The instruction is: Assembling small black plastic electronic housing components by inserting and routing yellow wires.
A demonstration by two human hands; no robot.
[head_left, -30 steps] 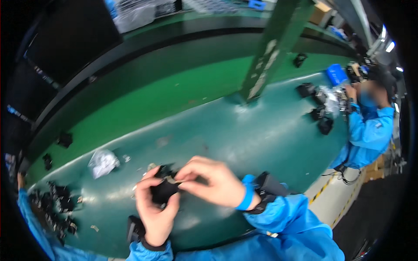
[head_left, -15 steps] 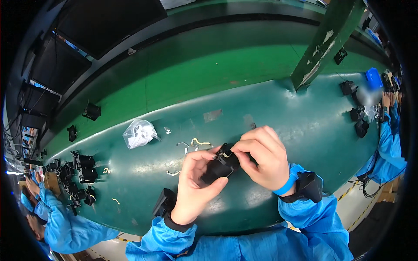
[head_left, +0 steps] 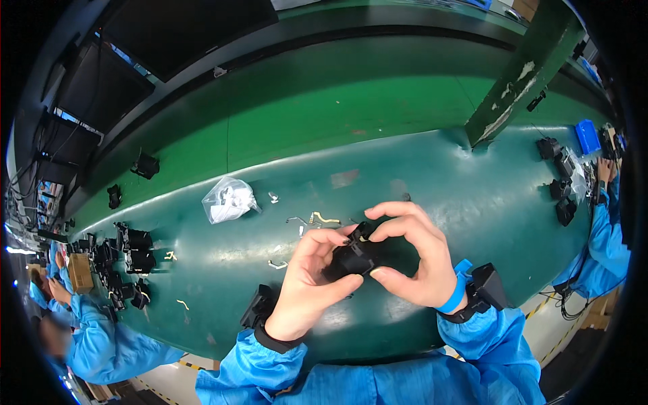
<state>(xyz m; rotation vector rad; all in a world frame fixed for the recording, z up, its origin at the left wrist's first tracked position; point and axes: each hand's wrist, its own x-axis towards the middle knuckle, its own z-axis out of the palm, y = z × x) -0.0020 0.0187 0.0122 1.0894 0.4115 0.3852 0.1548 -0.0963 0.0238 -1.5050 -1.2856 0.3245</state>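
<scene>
A black plastic housing, boxy with a slimmer upper end, is held above the green table between both hands. My left hand is closed round its left side, thumb along the lower edge and fingers at the top. My right hand grips the right side, with the thumb at the lower corner and fingertips by the upper end. A small pale strip shows near those fingertips; the fingers hide part of it. Just beyond the left hand lie a yellow flex cable and a whitish flex cable.
A clear bag of white pieces lies left of centre, with a small white piece beside it. Several black units stand at the left, near a co-worker in blue. A green post rises at the back right. A blue bin sits far right.
My right hand has gone from a pinch at the housing's upper end to a wider grip, its thumb now at the lower corner. The view has shifted slightly.
</scene>
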